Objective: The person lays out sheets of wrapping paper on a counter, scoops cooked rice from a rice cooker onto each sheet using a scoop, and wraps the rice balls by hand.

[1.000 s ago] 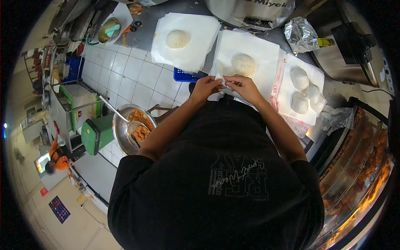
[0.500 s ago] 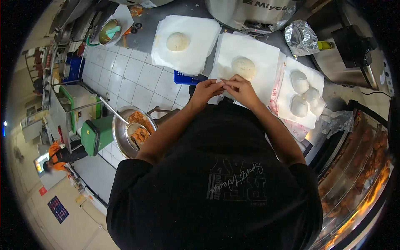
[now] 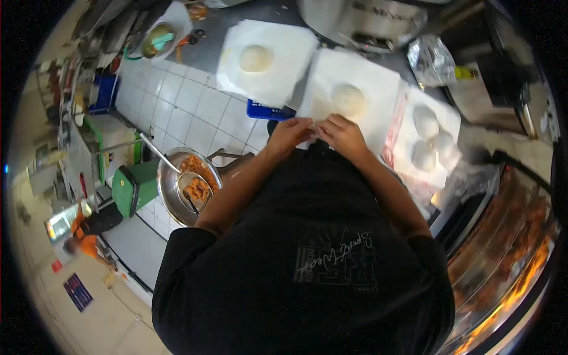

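Observation:
My left hand (image 3: pixel 290 136) and my right hand (image 3: pixel 344 135) meet at the near edge of a stack of white paper (image 3: pixel 370 80). Their thumbs and fingertips are closed in a pinch, with what looks like the edge of a paper sheet between them; the fingers partly hide it. Just beyond my right hand, a domed mound of white rice (image 3: pixel 348 100) rests on this stack. A similar rice mound (image 3: pixel 256 58) lies on another paper stack (image 3: pixel 290 44) to the left. Several smooth white mounds (image 3: pixel 424 155), apparently wrapped, sit close together on paper at the right.
A steel bowl (image 3: pixel 167 192) of orange-brown food with a ladle stands at left. Crumpled foil (image 3: pixel 431 59) and a large steel pot (image 3: pixel 355 18) are at the back. Flames (image 3: pixel 503 310) burn in the glass-sided grill at right. A person in orange (image 3: pixel 89 239) is far left.
My hands have shifted slightly toward me, and their fingertips are a little farther apart. The view has moved slightly and is blurrier. At far left, the person in orange has changed posture.

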The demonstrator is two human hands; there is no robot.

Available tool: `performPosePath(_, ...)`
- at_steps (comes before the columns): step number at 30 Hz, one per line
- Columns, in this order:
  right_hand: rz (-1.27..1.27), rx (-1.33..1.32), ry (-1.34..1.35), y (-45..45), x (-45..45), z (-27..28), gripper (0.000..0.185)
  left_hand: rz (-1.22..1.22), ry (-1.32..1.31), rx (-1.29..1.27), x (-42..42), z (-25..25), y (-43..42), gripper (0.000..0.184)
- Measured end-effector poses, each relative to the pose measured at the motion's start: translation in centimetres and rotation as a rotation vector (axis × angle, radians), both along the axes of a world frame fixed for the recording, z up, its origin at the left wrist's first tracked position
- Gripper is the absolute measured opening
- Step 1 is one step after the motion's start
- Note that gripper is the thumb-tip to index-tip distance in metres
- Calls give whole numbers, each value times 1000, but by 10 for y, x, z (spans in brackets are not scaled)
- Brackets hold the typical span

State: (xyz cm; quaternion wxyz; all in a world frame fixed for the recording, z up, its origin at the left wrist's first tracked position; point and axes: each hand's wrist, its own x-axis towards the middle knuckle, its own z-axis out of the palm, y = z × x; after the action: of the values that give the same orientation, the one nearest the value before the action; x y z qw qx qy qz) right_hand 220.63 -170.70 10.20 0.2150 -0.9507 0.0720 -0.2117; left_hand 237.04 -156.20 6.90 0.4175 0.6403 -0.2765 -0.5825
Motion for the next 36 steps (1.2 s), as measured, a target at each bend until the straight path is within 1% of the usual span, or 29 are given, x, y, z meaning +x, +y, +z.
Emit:
performPosePath(1,69,-216,-47,-4,2,-9,13,-169,-300,-32,17,-16,-1,19)
performPosePath(2,17,-89,3,0,5,-19,17,-235,-408,-98,18,-5,-2,19)
performPosePath(3,8,-173,-49,1,9,-28,18,-292,-520,-165,18,7,-3,20)
performPosePath(4,78,-398,-10,-4,11,-16,21,-185,-308,-31,16,11,-5,30)
performPosePath(5,-61,126,32,4,14,-9,16,-31,-90,99,15,14,-8,40)
performPosePath(6,-99,240,21,7,16,-7,12,144,90,220,13,17,-12,50)
performPosePath(7,-120,297,120,7,16,-5,10,220,82,168,13,39,-9,51)
performPosePath(8,-135,339,165,6,18,-3,10,310,162,86,8,19,-11,50)
performPosePath(9,-107,382,35,9,21,-2,6,323,209,76,10,23,-9,50)
performPosePath(10,-92,416,64,7,21,-4,5,107,-132,-150,12,-8,-6,53)
performPosePath(11,-65,377,73,6,23,2,7,40,-220,-162,16,-7,-5,56)
performPosePath(12,-60,392,64,6,26,3,8,-25,-309,-177,20,0,-5,59)
performPosePath(13,-56,412,60,7,27,4,10,95,-12,19,16,6,-9,58)
performPosePath(14,-49,387,72,6,27,6,10,275,253,221,13,19,-13,56)
performPosePath(17,-25,342,95,4,33,9,10,184,156,102,12,24,-10,54)
performPosePath(18,-22,340,97,4,34,10,10,176,81,138,14,37,-9,51)
performPosePath(21,-58,414,146,7,34,19,13,228,146,77,13,11,-7,48)
performPosePath(22,-75,455,168,8,34,21,15,224,160,95,13,1,-8,40)
performPosePath(24,-72,357,122,-3,23,-14,19,-470,-955,-576,28,-55,-14,28)
performPosePath(25,-155,331,301,-12,15,-40,24,-260,-354,-79,25,-92,-25,24)
performPosePath(26,-131,418,219,-11,18,-41,28,-56,-259,-64,25,-32,-11,28)
performPosePath(27,-161,423,181,0,24,-9,27,65,-128,0,21,-7,-6,34)
performPosePath(29,-198,334,60,-2,22,-18,24,-9,-79,-211,24,-37,-8,37)
performPosePath(31,-184,287,-23,0,23,-14,22,120,59,-28,20,11,-9,34)
performPosePath(32,-157,270,-56,2,26,-11,22,174,216,-91,20,-11,-11,27)
performPosePath(34,-105,242,-77,0,23,-8,21,1,-209,-366,24,-36,-11,23)
performPosePath(35,-87,232,-46,-3,23,-9,21,-96,-419,-502,27,-52,-13,21)
performPosePath(36,-47,225,85,-11,17,-14,21,-68,-325,-440,27,-54,-14,23)
